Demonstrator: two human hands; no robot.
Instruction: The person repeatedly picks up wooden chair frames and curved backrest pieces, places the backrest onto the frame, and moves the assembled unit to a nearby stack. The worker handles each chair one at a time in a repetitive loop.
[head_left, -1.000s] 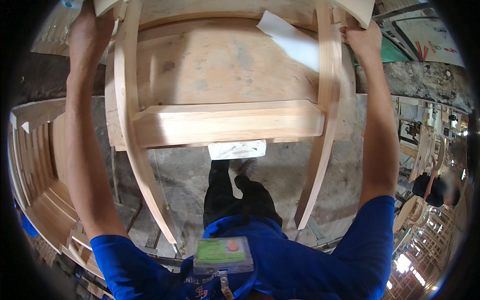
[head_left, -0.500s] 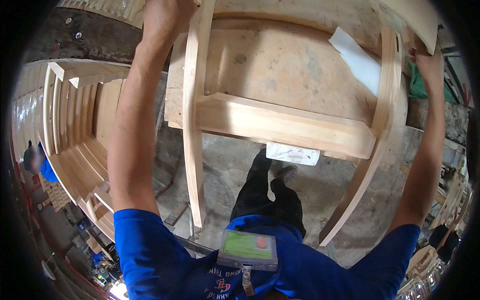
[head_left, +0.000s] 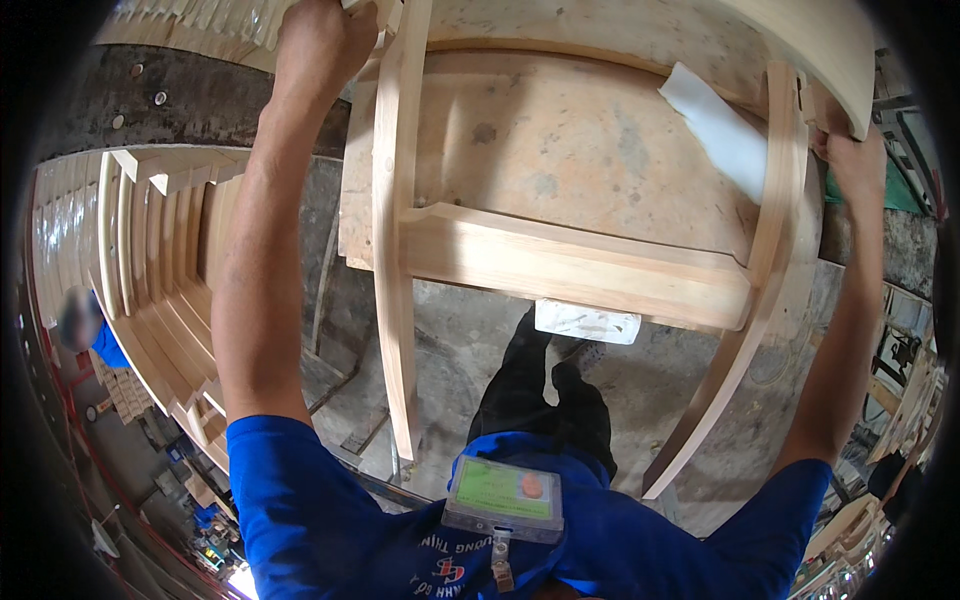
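Wood: bare chair frame (head_left: pixel 560 260) on a workbench (head_left: pixel 600 130).
Left hand (head_left: pixel 320 40): grips the frame's top.
Right hand (head_left: pixel 850 160): grips its other side.

Pretty clearly a furniture workshop, the kind that turns out wooden chairs by the batch. There's an unfinished bare-wood chair frame (head_left: pixel 560 250) sitting on a scuffed plywood workbench (head_left: pixel 600 150), and down the left side a long row of identical curved chair parts (head_left: pixel 150 270) stacked up against each other, all raw unvarnished timber. Add the dusty, stained concrete floor (head_left: pixel 470 340), more wooden frames (head_left: pixel 905 400) piled off to the right, and the person in a blue work shirt (head_left: pixel 330 510) with an ID badge (head_left: pixel 505 495) clipped on, and it reads as a production shop rather than anybody's home garage.
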